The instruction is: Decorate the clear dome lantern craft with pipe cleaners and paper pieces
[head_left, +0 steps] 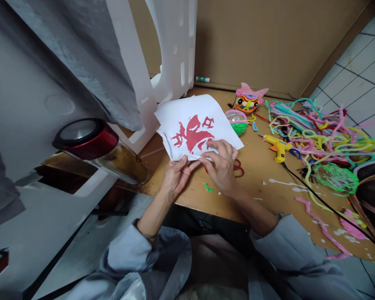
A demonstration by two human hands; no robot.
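Evidently, left hand (177,174) and right hand (221,166) each pinch the paper (220,109) by its near edge, left of the glue gun (278,148). Light, even pressure should keep the red print (192,141) uncreased; whether that edge is folded is hard to tell.

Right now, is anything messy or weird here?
Yes. White streaks mark the tabletop near the yellow glue gun, like drips. One pink fuzzy strip lies apart from the tangled heap, its end at the edge. The held paper looks bent along its left side.
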